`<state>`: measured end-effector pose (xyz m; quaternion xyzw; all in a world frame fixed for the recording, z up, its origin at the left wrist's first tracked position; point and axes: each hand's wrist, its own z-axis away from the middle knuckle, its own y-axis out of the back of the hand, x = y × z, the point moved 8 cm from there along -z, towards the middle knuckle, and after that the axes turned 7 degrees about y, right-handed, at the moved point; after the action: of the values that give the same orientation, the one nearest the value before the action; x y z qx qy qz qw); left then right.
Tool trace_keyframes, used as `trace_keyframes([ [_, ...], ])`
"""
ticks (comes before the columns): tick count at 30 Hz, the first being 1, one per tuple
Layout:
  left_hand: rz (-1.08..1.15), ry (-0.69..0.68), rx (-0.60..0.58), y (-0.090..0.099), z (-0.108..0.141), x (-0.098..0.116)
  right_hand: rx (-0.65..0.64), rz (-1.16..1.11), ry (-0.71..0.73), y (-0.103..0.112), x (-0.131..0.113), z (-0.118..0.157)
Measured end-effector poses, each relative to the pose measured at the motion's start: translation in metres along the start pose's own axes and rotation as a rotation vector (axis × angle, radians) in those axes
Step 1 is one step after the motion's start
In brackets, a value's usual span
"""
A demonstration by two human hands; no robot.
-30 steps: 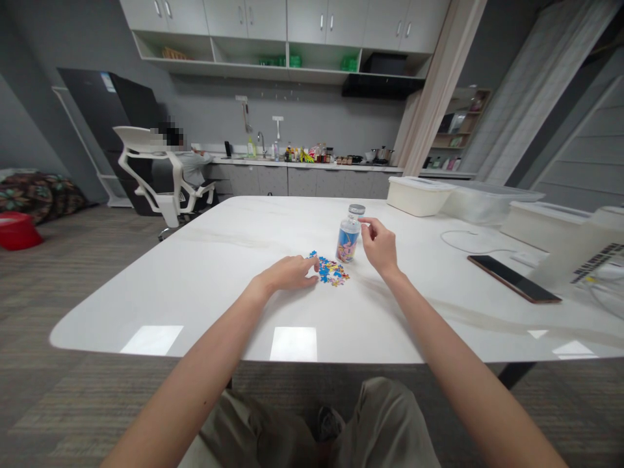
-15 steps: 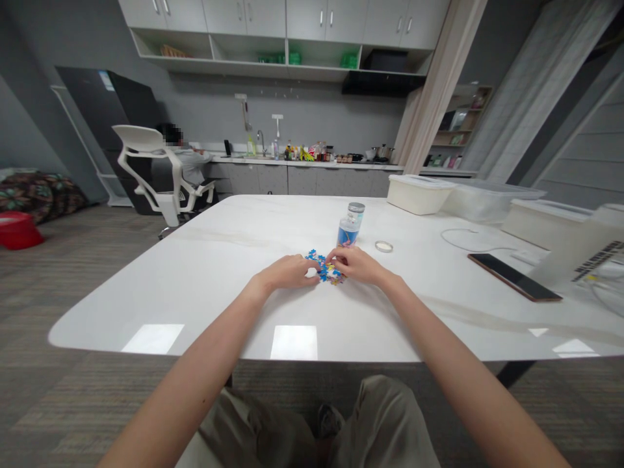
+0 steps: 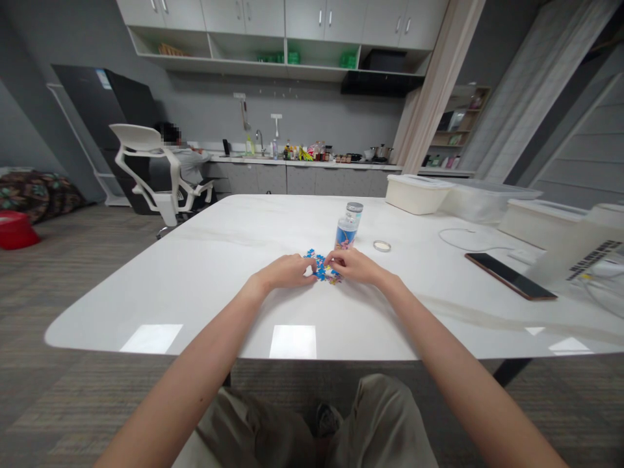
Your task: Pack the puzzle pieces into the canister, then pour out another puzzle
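A small heap of jigsaw pieces, mostly blue with some yellow and pink, lies between my hands on the white table. At its left side my left hand rests on the table, its thumb and forefinger curled together at a blue piece by the edge. My right hand is over the right side of the heap. Its fingers are pinched, and what they hold is too small to make out. Just behind it stands a clear jar with a blue picture label and silver top. A round lid lies to the jar's right.
On the right are a dark phone, a white cable and lidded storage boxes. A white upright object with dark lettering stands at the far right. Beyond the table, a person sits by a white chair near the kitchen counter.
My left forefinger has curled in closer to the thumb. The right hand stays pinched over the heap, barely moved. The whole view has shifted slightly.
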<state>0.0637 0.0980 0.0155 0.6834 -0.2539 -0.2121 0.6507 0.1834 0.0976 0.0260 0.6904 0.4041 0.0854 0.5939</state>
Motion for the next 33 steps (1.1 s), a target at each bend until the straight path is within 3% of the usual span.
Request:
trace_keyframes([
  [33, 0.057, 0.02, -0.043, -0.0024, 0.001, -0.0018, -0.024, 0.007, -0.014, -0.0031, -0.0002, 0.0007],
])
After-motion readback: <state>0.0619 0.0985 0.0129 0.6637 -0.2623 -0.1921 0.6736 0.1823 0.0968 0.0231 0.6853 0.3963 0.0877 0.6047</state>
